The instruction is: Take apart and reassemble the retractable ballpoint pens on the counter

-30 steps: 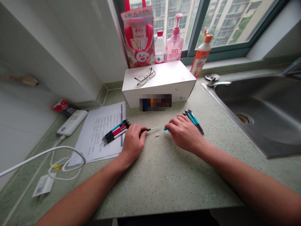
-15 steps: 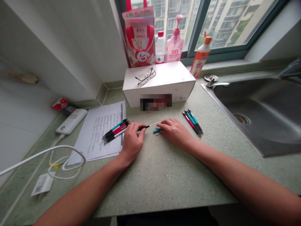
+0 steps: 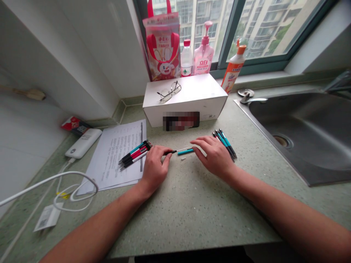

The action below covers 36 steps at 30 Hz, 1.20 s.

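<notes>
My left hand [image 3: 157,162] pinches the black front section of a pen [image 3: 172,152], from which a thin pale refill [image 3: 184,149] sticks out to the right. A teal pen barrel [image 3: 185,151] lies on the counter just below the refill. My right hand [image 3: 215,153] is at the barrel's right end, fingers apart; whether a fingertip touches it I cannot tell. In front of the barrel is a small white piece [image 3: 183,158]. Several teal, red and white pens [image 3: 134,155] lie left of my left hand. Teal and red pens [image 3: 226,142] lie beyond my right hand, partly hidden by it.
Printed sheets [image 3: 109,157] are under the left pens. A white power bank [image 3: 83,143] with a looped cable [image 3: 82,173] is farther left. Behind stands a white box [image 3: 189,91] bearing glasses [image 3: 170,91]. A steel sink [image 3: 304,146] is to the right.
My right hand has shifted right and its fingers have spread, baring more of the teal barrel and the small white piece. My left hand keeps its pinch with little movement.
</notes>
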Motion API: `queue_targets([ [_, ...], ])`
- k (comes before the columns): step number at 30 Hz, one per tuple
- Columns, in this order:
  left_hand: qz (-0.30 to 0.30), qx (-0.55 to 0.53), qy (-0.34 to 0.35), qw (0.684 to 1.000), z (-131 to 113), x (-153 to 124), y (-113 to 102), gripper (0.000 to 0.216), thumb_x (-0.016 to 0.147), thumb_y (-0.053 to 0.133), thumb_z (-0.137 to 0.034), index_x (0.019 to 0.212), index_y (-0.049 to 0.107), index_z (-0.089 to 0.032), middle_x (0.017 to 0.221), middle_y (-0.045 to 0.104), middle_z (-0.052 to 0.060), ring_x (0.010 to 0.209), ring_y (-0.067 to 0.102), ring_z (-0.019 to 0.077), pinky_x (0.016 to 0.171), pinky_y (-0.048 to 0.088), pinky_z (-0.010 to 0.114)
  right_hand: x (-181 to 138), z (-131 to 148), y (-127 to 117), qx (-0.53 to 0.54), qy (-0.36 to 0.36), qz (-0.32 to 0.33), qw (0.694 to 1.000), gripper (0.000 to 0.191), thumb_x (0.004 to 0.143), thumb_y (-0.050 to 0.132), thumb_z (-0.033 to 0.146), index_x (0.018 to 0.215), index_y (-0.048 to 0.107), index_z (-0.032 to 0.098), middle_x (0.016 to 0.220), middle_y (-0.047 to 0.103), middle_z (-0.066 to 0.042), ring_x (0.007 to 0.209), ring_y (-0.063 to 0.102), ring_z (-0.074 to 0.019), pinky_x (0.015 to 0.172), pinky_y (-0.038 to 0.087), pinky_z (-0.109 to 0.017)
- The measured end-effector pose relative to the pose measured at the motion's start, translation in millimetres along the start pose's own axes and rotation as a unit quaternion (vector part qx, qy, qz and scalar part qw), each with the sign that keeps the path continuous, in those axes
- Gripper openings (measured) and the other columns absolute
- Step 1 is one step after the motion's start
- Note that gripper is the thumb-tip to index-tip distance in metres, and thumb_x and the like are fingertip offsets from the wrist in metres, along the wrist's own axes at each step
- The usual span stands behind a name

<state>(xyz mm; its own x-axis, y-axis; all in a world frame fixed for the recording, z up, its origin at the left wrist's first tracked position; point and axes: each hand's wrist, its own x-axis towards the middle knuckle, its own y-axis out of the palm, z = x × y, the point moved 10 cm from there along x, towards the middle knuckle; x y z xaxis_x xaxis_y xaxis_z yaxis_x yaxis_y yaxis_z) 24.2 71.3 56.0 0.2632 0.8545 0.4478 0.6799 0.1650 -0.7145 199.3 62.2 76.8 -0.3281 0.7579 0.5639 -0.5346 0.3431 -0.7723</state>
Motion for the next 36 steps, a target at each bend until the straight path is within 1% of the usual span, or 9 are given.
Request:
queue_targets([
  [3, 0.013, -0.012, 0.031, 0.999, -10, -1, 2, 0.009, 0.095, 0.058, -0.019, 0.1, 0.066, -0.019, 0.095, 0.068, 0.007, 0.093, 0.06, 0.023, 0.085, 0.047, 0.04, -1, 13, 5, 0.003, -0.039, 0.036, 0.999, 0.025, 0.101, 0.053, 0.031, 0.115, 0.069, 0.018, 0.105, 0.072, -0.01, 0.097, 0.062, -0.0238, 0.086, 0.046, -0.038],
  [6, 0.024, -0.022, 0.048, 0.998, -16, -3, 4, 0.01, 0.096, 0.058, -0.021, 0.101, 0.067, -0.02, 0.095, 0.068, 0.007, 0.092, 0.06, 0.0232, 0.085, 0.048, 0.04, -3, 19, 11, -0.003, -0.056, 0.059, 0.997, 0.024, 0.103, 0.051, 0.031, 0.107, 0.071, 0.018, 0.096, 0.072, -0.009, 0.089, 0.06, -0.022, 0.081, 0.044, -0.036],
  [8, 0.028, -0.026, 0.051, 0.998, -18, -3, 4, 0.01, 0.096, 0.059, -0.021, 0.101, 0.067, -0.021, 0.094, 0.068, 0.007, 0.092, 0.06, 0.0232, 0.085, 0.048, 0.04, -4, 20, 14, -0.002, -0.059, 0.065, 0.996, 0.025, 0.104, 0.049, 0.029, 0.103, 0.071, 0.018, 0.092, 0.071, -0.008, 0.086, 0.058, -0.021, 0.079, 0.043, -0.034],
  [12, 0.023, -0.03, 0.053, 0.998, -18, -2, 3, 0.011, 0.096, 0.058, -0.021, 0.1, 0.068, -0.021, 0.094, 0.069, 0.006, 0.092, 0.061, 0.0231, 0.084, 0.049, 0.04, -6, 20, 18, 0.0, -0.068, 0.082, 0.994, 0.023, 0.103, 0.051, 0.028, 0.104, 0.071, 0.017, 0.093, 0.07, -0.008, 0.086, 0.057, -0.0209, 0.078, 0.041, -0.033],
  [18, 0.036, 0.007, 0.063, 0.997, -17, -3, 7, 0.013, 0.096, 0.058, -0.019, 0.103, 0.069, -0.021, 0.094, 0.069, 0.006, 0.091, 0.06, 0.0233, 0.083, 0.047, 0.039, -4, 15, 14, -0.062, -0.086, 0.086, 0.991, 0.023, 0.102, 0.049, 0.019, 0.101, 0.072, 0.02, 0.09, 0.068, -0.006, 0.083, 0.053, -0.0201, 0.075, 0.036, -0.033],
  [24, 0.04, 0.035, 0.053, 0.997, -13, -4, 8, 0.014, 0.096, 0.058, -0.018, 0.103, 0.07, -0.022, 0.094, 0.069, 0.006, 0.09, 0.059, 0.0234, 0.083, 0.046, 0.04, -2, -1, 11, -0.096, -0.076, 0.109, 0.986, 0.022, 0.099, 0.051, 0.016, 0.099, 0.072, 0.022, 0.091, 0.067, -0.006, 0.084, 0.052, -0.021, 0.075, 0.034, -0.034],
  [31, 0.03, 0.045, 0.044, 0.998, -7, -3, 7, 0.014, 0.095, 0.058, -0.016, 0.102, 0.069, -0.021, 0.095, 0.068, 0.007, 0.091, 0.059, 0.0241, 0.081, 0.046, 0.04, 1, -22, 8, -0.093, -0.03, 0.125, 0.987, 0.025, 0.095, 0.05, 0.011, 0.095, 0.073, 0.022, 0.092, 0.067, -0.008, 0.086, 0.055, -0.0224, 0.076, 0.036, -0.036],
  [36, 0.043, 0.064, 0.063, 0.995, -10, -4, 11, 0.014, 0.095, 0.059, -0.017, 0.102, 0.07, -0.02, 0.095, 0.068, 0.007, 0.091, 0.058, 0.0245, 0.082, 0.045, 0.04, 1, -22, 8, -0.081, -0.025, 0.149, 0.985, 0.022, 0.095, 0.051, 0.014, 0.089, 0.071, 0.021, 0.091, 0.065, -0.007, 0.083, 0.053, -0.0205, 0.073, 0.035, -0.034],
])
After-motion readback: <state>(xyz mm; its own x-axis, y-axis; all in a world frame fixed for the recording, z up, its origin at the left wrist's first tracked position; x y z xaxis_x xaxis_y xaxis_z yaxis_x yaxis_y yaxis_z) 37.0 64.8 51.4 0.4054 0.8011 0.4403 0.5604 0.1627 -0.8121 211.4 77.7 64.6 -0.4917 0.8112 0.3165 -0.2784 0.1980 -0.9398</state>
